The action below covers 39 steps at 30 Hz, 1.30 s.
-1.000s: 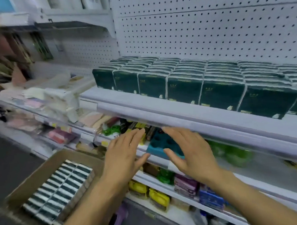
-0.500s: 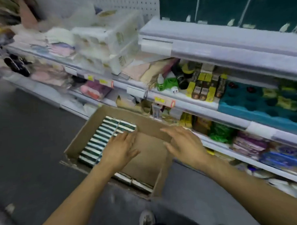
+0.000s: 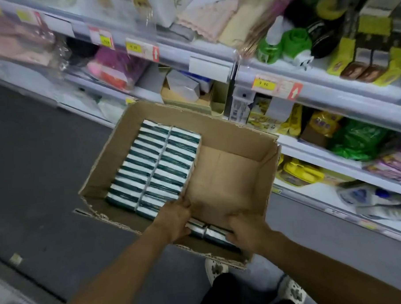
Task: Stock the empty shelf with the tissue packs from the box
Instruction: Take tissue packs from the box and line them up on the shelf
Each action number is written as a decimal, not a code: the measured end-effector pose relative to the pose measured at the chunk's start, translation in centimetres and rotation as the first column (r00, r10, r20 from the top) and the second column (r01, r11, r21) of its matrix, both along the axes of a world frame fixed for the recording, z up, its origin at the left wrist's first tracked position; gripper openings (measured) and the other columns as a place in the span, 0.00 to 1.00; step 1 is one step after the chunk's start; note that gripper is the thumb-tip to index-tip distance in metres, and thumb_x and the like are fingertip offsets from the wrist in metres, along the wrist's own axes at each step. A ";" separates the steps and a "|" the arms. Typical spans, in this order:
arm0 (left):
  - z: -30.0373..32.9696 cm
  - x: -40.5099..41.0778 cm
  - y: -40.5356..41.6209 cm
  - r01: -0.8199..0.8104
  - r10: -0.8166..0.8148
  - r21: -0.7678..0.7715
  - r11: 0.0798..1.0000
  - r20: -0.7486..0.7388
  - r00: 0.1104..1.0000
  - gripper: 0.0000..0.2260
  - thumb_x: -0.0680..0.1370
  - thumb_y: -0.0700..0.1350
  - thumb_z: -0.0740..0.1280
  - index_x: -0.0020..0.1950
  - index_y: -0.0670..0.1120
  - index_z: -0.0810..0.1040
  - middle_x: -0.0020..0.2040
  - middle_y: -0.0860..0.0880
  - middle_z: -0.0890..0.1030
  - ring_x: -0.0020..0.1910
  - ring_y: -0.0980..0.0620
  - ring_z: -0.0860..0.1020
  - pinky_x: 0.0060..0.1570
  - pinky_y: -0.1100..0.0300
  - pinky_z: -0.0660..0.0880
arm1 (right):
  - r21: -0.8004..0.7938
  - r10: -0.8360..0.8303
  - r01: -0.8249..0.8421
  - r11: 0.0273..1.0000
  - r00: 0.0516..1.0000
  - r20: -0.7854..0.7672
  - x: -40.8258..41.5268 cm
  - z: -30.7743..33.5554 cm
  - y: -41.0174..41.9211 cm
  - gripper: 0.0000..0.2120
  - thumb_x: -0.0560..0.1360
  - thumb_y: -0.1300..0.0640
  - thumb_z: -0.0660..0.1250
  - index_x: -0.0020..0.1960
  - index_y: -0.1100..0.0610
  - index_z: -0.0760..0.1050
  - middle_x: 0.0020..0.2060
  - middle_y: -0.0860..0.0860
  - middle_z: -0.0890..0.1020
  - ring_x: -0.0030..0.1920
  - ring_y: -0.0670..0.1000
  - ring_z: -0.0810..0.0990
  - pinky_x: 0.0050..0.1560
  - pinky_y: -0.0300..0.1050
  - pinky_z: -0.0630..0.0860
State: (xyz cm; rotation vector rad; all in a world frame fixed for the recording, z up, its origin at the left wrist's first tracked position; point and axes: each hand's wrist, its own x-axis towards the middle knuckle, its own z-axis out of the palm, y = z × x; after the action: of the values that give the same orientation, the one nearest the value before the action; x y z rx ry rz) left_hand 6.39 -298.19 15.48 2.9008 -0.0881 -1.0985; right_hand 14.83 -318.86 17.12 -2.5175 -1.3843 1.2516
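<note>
Both hands down in cardboard box (image 3: 219, 125), at its near wall. Left hand (image 3: 175, 218) curled over left end of near-wall tissue packs (image 3: 208, 230); right hand (image 3: 246, 232) curled over right end, fingers tucked behind/under, so exact contact partly hidden. Looks like a two-hand clamp on that short row, w/ packs between the palms.

Key relation: near-wall packs lie w/ long axis left-to-right along the wall, directly under the hands, between them. Neither hand clearly nearer; approx. equal reach. Likely next: squeeze inward, lift straight up clear of the rim, then up to the shelf, which sits out of frame above.

Contents of box: big block of tissue packs (image 3: 154, 167) in two columns on edge, filling left half, running front-to-back, touching left hand's knuckles at near end. Right half bare cardboard floor. Near-wall row just beside the block's near end.

Box on dark floor (image 3: 41, 158), hard against lower store shelves (image 3: 319, 96) loaded w/ misc. goods and price tags.
</note>
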 end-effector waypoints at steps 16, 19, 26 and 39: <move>-4.0 2.9 -0.9 0.275 -0.259 0.093 0.957 -0.154 0.954 0.12 0.79 0.37 0.63 0.61 0.39 0.77 0.59 0.40 0.80 0.59 0.38 0.77 0.59 0.50 0.70 | -0.283 0.005 0.010 0.959 0.999 0.053 -0.2 -4.3 3.1 0.10 0.78 0.61 0.64 0.59 0.60 0.76 0.57 0.56 0.79 0.57 0.56 0.77 0.55 0.48 0.74; -1.7 2.8 0.8 0.005 -0.005 0.013 1.000 0.028 1.000 0.15 0.77 0.46 0.65 0.64 0.46 0.76 0.56 0.43 0.82 0.56 0.42 0.78 0.58 0.55 0.70 | -0.230 -0.142 0.164 0.959 0.984 0.108 2.2 -1.7 3.1 0.13 0.77 0.55 0.65 0.60 0.56 0.74 0.55 0.53 0.80 0.54 0.53 0.79 0.54 0.48 0.78; 4.7 3.5 3.2 -0.748 0.904 -0.629 0.211 -0.167 0.395 0.07 0.78 0.37 0.65 0.53 0.46 0.78 0.44 0.48 0.82 0.45 0.49 0.81 0.43 0.59 0.78 | 0.079 -0.711 0.735 0.673 0.673 -0.207 7.9 5.9 0.8 0.05 0.75 0.58 0.66 0.45 0.58 0.79 0.40 0.53 0.82 0.41 0.51 0.81 0.38 0.41 0.75; 19.6 9.3 -7.2 -0.448 0.814 -0.814 -0.370 -0.516 0.265 0.08 0.81 0.39 0.59 0.56 0.45 0.76 0.51 0.41 0.84 0.47 0.44 0.82 0.41 0.54 0.79 | 0.133 -0.636 0.987 0.095 0.163 -0.754 10.2 19.4 -10.5 0.15 0.71 0.64 0.68 0.54 0.72 0.76 0.45 0.62 0.80 0.47 0.58 0.77 0.48 0.53 0.71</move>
State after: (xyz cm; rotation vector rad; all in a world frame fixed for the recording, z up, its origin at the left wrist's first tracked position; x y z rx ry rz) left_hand 15.72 -305.37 35.12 1.2294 0.7012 -0.0364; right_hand 25.01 -329.36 36.56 -1.6224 0.0898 0.7945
